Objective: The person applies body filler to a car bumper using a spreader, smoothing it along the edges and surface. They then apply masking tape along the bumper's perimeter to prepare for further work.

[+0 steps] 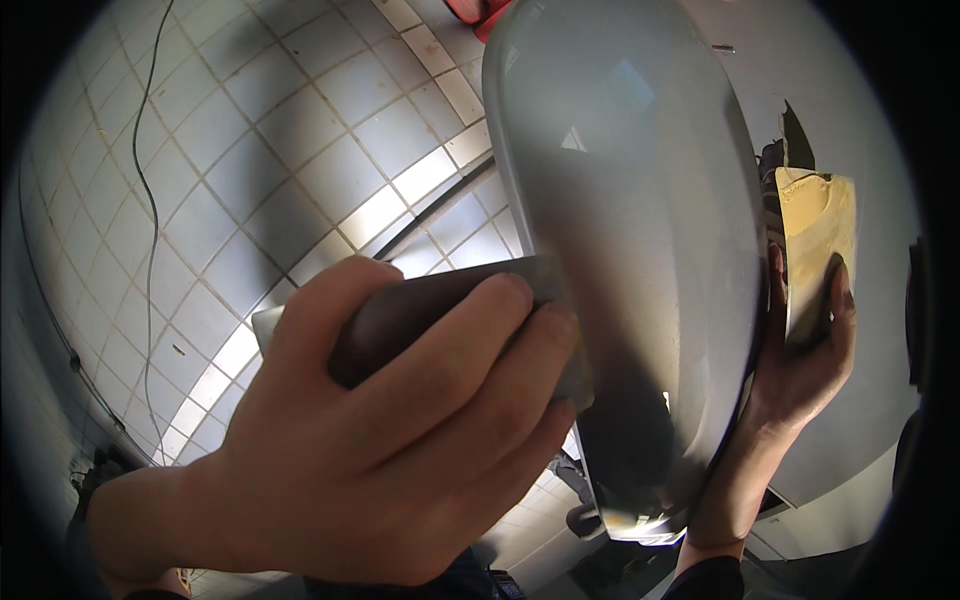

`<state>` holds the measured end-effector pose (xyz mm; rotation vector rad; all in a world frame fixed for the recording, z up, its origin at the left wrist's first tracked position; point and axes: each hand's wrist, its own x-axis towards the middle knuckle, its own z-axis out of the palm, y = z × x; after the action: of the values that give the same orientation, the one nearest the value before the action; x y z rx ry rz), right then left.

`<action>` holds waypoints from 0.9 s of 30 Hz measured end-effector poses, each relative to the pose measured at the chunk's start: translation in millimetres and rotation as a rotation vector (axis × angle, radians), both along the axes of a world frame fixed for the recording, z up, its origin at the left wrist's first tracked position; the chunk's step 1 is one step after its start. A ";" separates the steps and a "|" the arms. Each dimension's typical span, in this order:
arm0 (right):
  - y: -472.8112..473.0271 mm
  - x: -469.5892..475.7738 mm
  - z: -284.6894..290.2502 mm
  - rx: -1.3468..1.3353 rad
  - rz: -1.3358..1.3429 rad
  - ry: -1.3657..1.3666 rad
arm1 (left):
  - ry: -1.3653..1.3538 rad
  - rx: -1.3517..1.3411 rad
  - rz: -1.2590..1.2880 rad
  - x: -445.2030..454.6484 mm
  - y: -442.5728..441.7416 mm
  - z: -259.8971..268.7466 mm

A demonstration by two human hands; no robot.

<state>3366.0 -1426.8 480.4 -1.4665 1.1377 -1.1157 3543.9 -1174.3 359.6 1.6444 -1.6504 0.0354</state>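
My left hand [405, 420] is close to the camera, its fingers and thumb wrapped around a flat spreader with a dark rounded grip [397, 319]. The spreader's thin plate overlaps the edge of a long, glossy grey curved panel [622, 172]; whether they touch, I cannot tell. At the panel's other side, my right hand [799, 375] holds a thin rectangular plate [817, 232]. Yellowish filler paste [806, 202] is smeared over that plate, thickest along its upper part. My right thumb lies on its face, while most of the fingers are hidden behind it.
Pale floor tiles [300, 142] with light strips spread out at the left. A thin dark cable [146, 202] runs across them. Something red [480, 13] shows at the top. Beyond my right hand is a broad grey surface [832, 450], with a small slim object [723, 49] near its top.
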 end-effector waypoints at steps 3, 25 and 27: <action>-1.5 -1.2 1.8 0.033 0.015 -0.004 | 0.028 0.023 -0.009 0.5 -8.2 2.0; -0.4 2.2 -3.9 -0.007 0.009 0.012 | 0.130 -0.256 0.026 -13.5 -2.6 -68.9; -0.9 2.0 -4.9 -0.041 0.015 0.051 | 0.138 -0.285 0.011 -14.4 -5.5 -73.5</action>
<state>3368.0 -1427.7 475.6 -1.5407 1.1436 -1.1025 3529.5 -1179.8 286.1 1.4080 -1.4584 0.1518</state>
